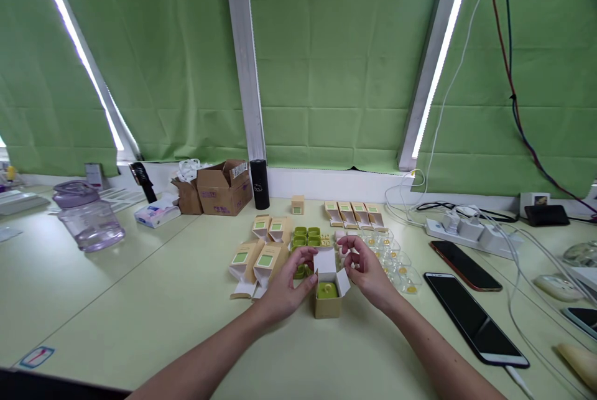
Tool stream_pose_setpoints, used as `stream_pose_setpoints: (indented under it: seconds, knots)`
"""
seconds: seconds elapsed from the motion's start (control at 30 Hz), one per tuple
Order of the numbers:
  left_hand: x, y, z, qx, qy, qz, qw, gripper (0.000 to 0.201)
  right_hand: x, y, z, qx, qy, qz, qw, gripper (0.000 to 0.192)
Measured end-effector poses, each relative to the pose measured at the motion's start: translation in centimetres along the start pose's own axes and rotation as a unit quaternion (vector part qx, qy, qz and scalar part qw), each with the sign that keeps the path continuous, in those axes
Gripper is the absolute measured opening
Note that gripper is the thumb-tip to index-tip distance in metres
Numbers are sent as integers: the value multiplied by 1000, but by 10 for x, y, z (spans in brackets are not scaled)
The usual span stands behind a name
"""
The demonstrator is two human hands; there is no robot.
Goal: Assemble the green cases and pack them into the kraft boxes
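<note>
A small brown cardboard box [328,304] stands on the table with its white flaps open and a green insert [327,290] inside. My left hand [290,280] touches the box's left side and back flap. My right hand [366,268] hovers just right of the box, fingers curled near the right flap. Behind the hands lie loose green inserts [306,236] and several clear plastic pieces with yellow centres [394,258].
Opened small boxes [255,260] lie to the left, and a row of flat ones [354,213] sits behind. Two phones [474,316] and a power strip [471,230] with cables lie right. A purple jug [88,216], a carton [224,187] and a black cylinder [260,184] stand at the back left.
</note>
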State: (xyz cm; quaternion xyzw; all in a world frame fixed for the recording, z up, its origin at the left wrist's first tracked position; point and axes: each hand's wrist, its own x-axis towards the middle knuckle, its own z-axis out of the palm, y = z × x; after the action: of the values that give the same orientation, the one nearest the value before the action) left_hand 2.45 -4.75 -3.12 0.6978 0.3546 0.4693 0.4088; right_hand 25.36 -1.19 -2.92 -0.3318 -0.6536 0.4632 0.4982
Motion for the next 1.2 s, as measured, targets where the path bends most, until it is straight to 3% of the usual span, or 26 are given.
stream_pose_setpoints:
  seconds: [0.73, 1.2]
  knots:
    - [0, 1, 14, 10, 11, -34, 999, 48, -1, -1, 4, 64, -27, 29, 997, 64]
    - [0, -5, 15, -4, 8, -33, 999, 49, -5, -9, 11, 88, -45, 45, 994, 59]
